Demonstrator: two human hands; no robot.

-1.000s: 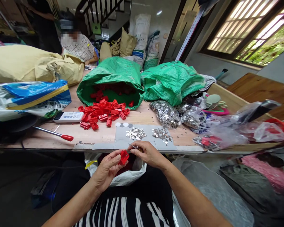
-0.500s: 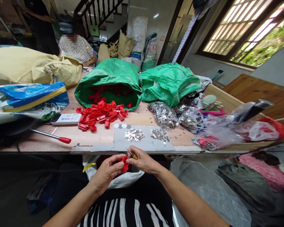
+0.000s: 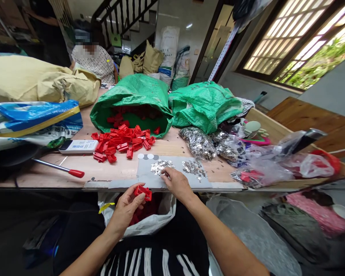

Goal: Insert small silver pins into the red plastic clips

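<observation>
My left hand (image 3: 129, 205) holds a red plastic housing (image 3: 143, 193) between thumb and fingers, its hollow side facing up, above the table's front edge. My right hand (image 3: 176, 183) is at the near edge of a heap of small shiny metal pieces (image 3: 160, 166), its fingertips pinched together. What lies between those fingertips is too small to make out. A second heap of metal pieces (image 3: 193, 168) is just right of it. Both heaps rest on a grey mat (image 3: 143, 174). Below my hands an open white sack (image 3: 168, 214) on my lap contains red parts.
Loose red housings (image 3: 122, 142) spill from a green sack (image 3: 135, 90). Another green sack (image 3: 204, 103) and bags of metal pieces (image 3: 197, 142) stand right of it. A red-tipped lever (image 3: 74, 173) juts out at left. A person (image 3: 93, 61) sits across the table.
My right hand has left the red housing and moved up to the metal heap. The yellow-handled pointed tool it held is no longer visible. My left hand has shifted slightly left, turning the housing.
</observation>
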